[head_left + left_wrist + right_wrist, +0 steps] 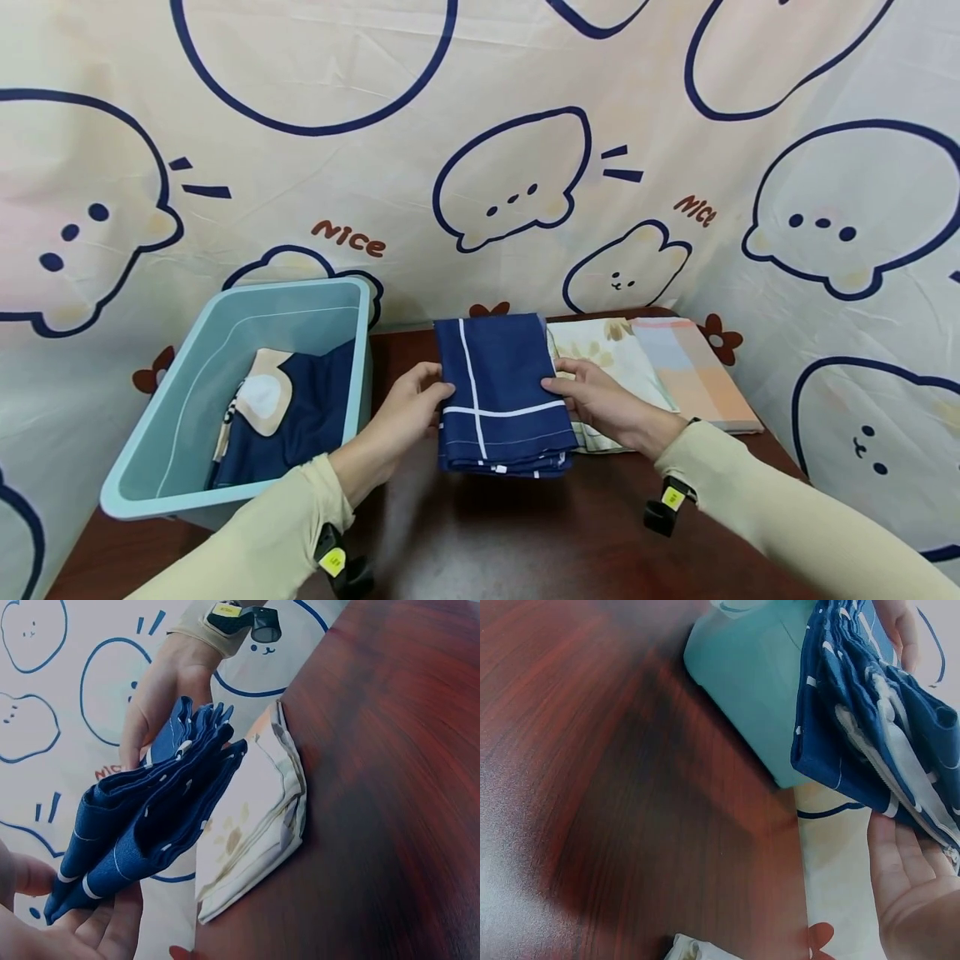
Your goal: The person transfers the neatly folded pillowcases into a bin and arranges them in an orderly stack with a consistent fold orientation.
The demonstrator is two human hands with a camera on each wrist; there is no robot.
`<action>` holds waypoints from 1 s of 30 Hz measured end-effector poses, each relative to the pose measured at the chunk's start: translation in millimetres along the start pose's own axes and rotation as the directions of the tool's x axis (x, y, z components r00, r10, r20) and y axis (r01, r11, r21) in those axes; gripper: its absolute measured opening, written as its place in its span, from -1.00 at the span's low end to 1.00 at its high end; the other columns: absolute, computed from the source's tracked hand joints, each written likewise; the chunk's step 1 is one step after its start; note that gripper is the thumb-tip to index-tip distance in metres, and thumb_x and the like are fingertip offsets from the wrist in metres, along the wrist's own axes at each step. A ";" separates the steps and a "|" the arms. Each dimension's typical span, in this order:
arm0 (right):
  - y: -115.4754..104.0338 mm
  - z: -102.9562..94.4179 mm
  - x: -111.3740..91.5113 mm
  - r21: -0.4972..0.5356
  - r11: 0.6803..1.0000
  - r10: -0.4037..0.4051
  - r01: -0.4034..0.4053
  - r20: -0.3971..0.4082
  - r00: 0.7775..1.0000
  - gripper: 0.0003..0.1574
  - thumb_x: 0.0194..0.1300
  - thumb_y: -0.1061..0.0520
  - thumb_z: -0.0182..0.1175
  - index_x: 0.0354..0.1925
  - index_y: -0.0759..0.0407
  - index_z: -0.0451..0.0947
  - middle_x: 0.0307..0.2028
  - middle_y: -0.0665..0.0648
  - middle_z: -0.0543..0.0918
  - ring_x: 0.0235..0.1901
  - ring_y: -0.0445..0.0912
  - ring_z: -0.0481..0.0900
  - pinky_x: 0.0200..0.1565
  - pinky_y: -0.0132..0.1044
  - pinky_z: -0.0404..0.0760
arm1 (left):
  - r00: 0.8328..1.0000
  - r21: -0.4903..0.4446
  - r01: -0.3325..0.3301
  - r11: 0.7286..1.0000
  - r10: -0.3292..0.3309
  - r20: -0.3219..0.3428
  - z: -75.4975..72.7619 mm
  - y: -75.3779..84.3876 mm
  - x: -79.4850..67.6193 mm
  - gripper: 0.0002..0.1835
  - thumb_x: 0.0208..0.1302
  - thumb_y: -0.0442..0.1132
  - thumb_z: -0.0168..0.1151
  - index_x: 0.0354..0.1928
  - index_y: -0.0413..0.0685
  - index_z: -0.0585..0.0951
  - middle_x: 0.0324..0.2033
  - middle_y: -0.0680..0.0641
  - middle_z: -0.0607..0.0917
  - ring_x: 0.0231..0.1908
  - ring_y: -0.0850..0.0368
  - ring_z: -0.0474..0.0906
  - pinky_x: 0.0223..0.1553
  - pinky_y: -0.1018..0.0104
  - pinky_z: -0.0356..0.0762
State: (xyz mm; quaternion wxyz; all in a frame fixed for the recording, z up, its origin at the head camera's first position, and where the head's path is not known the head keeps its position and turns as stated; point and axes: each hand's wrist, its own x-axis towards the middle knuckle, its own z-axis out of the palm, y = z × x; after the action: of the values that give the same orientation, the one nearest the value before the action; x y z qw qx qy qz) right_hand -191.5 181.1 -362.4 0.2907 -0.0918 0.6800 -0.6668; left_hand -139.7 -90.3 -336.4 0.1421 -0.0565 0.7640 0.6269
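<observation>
Pinched between thumb and fingers, the folded blue cloth (502, 379) is held at both sides by a person near me. The left hand (405, 408) has its left edge, and the right hand (603, 406) has its right edge. Both hands have their thumbs on one side of it and their fingers on the other. It has lots of layers, and white lines cross on it. It is up in the air, over the shiny brown table (465, 542).

Over to the right, a white cloth with flowers (611, 350) lies folded on the table, partly behind the right hand. Right next to it is a folded checked cloth (701, 375) with orange and pale blue squares. To the left stands a blue-green tub (225, 497). Inside it I can see a dark blue cloth (311, 417) with a cream and white patch on it.

Pale sleeves (247, 533) cover the person's arms. Behind it all is a big pale sheet (405, 183) with round animals, red flowers and the word "Nice".
</observation>
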 end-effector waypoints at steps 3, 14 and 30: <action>-0.1 3.7 1.4 -0.004 1.000 0.001 -0.001 -0.004 1.000 -0.51 0.56 0.09 0.04 0.32 0.26 0.26 -0.15 0.00 0.79 -0.25 -0.18 0.79 -0.09 -0.27 0.73 | 1.000 0.015 -0.005 1.000 0.004 0.009 -5.0 0.3 -2.1 -0.60 0.56 -0.16 -0.07 0.34 -0.10 0.36 0.10 -0.24 0.65 -0.18 0.07 0.70 -0.12 0.21 0.68; -7.9 15.0 6.4 -0.026 1.000 -0.001 0.000 -0.042 0.999 -0.48 0.55 0.10 0.05 0.32 0.32 0.24 -0.11 0.07 0.79 -0.21 -0.16 0.79 -0.03 -0.26 0.72 | 0.999 0.065 -0.029 0.997 0.027 0.029 -20.8 8.7 -7.0 -0.59 0.59 -0.14 -0.10 0.35 -0.11 0.34 0.13 -0.27 0.62 -0.19 0.07 0.74 -0.10 0.17 0.72; -20.6 28.4 10.9 -0.074 0.997 0.012 -0.014 -0.023 1.000 -0.41 0.56 0.07 0.03 0.42 0.24 0.22 0.17 0.27 0.67 -0.09 -0.10 0.78 0.11 -0.12 0.69 | 1.000 0.085 -0.001 0.996 -0.001 0.026 -36.4 17.2 -8.0 -0.58 0.59 -0.14 -0.11 0.37 -0.11 0.32 0.15 -0.26 0.61 -0.14 0.07 0.74 -0.11 0.25 0.71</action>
State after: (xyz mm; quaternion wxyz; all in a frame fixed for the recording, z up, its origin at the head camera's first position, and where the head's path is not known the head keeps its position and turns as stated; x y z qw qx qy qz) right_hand -191.1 149.3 -343.9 0.2836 -0.0905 0.7081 -0.6403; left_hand -141.9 -122.9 -311.6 0.1542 -0.0423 0.7880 0.5945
